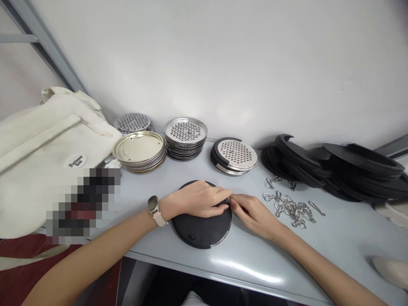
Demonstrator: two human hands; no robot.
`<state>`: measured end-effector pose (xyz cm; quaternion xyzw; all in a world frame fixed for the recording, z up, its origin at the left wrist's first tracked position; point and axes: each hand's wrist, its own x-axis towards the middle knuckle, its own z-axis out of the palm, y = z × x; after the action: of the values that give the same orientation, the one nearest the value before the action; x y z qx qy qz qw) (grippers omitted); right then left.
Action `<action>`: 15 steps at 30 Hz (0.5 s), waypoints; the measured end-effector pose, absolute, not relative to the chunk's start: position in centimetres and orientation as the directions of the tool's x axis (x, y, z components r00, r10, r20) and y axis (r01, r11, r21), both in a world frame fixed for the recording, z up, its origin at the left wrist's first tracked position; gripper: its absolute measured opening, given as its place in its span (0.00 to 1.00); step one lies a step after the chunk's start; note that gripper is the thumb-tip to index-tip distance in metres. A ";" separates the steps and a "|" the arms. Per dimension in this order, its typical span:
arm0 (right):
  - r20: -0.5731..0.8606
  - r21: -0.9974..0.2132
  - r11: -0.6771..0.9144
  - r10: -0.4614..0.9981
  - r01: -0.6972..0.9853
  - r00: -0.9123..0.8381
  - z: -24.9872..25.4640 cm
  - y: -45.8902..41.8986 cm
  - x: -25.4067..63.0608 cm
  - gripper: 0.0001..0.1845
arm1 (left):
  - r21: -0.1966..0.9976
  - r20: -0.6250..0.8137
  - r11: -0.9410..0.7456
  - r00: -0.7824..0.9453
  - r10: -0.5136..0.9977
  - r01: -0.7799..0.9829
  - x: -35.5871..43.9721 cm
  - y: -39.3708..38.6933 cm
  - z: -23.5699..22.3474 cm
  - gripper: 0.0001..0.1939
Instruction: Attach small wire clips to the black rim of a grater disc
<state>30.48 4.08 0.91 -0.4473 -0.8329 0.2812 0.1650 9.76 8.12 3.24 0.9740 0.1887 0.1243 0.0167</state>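
Note:
A black round disc (199, 231) lies flat near the table's front edge, with a small slot at its lower left and a thin shiny edge at lower right. Across its top lies my left hand (202, 199), index finger and thumb reaching to the right rim and closed there. My right hand (251, 212) meets those fingertips in a pinch at the same rim. Whatever sits between the right fingers is small and hidden. Closest on the right is a scatter of bent-wire metal clips (290, 208).
Behind stand stacks of gold-toned lids (138, 147), grater discs (185, 131) and perforated discs with black rims (237, 154). Black plastic rings and discs (360, 170) pile up at right. A cream bag (54, 144) and a blurred-out patch are at left; a wall closes the back.

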 end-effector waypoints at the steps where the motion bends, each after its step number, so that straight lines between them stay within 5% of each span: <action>1: 0.012 -0.625 0.417 0.850 0.660 -0.526 0.9 4.1 30.5 0.15 | 0.080 0.236 -0.928 0.898 0.373 0.364 9.8 8.1 3.2 0.08; 15: -0.053 -0.721 0.293 0.880 0.628 -0.472 0.8 4.2 30.5 0.16 | 0.074 0.232 -0.930 0.900 0.368 0.361 9.7 8.2 3.2 0.08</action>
<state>30.47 4.19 0.75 -0.4812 -0.7834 0.3493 0.1806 9.75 8.15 3.18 0.9746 0.1871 0.1218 0.0146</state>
